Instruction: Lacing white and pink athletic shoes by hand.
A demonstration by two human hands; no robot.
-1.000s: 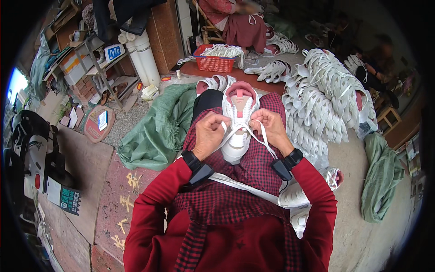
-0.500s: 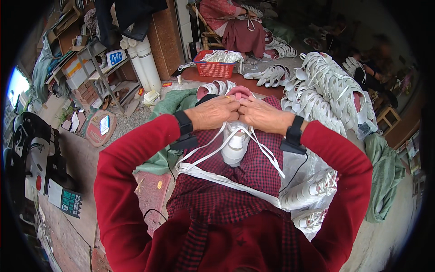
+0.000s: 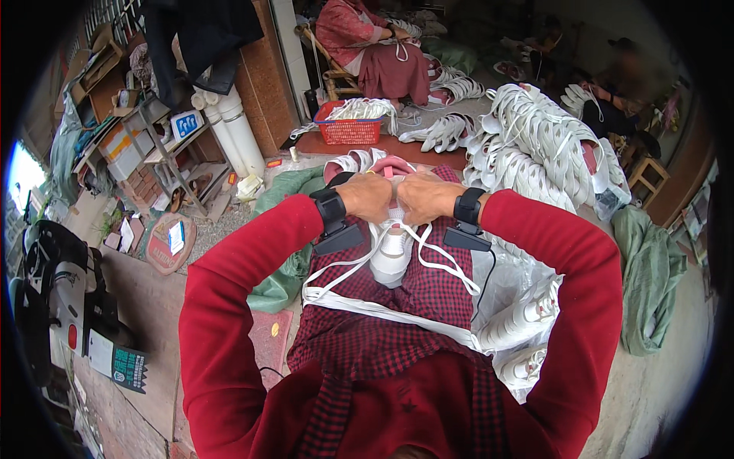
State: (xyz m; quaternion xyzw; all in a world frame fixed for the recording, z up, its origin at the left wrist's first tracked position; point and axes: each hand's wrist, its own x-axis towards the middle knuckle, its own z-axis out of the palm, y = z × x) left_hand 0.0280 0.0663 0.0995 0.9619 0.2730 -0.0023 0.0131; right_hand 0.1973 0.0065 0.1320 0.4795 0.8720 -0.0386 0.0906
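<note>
The shoe (image 3: 391, 264) sits on my lap (image 3: 443, 294), toe toward me, its upper between my left hand (image 3: 367, 197) and right hand (image 3: 425, 197). Both curl inward; with fingertips hidden, I cannot tell how tightly they close or whether they grip its laces (image 3: 377, 241). 1 teal flap (image 3: 128, 366) bears pale print.

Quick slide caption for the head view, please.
Left hand and right hand at a white shoe over a checked lap, red basket and piled white shoes beyond.
</note>
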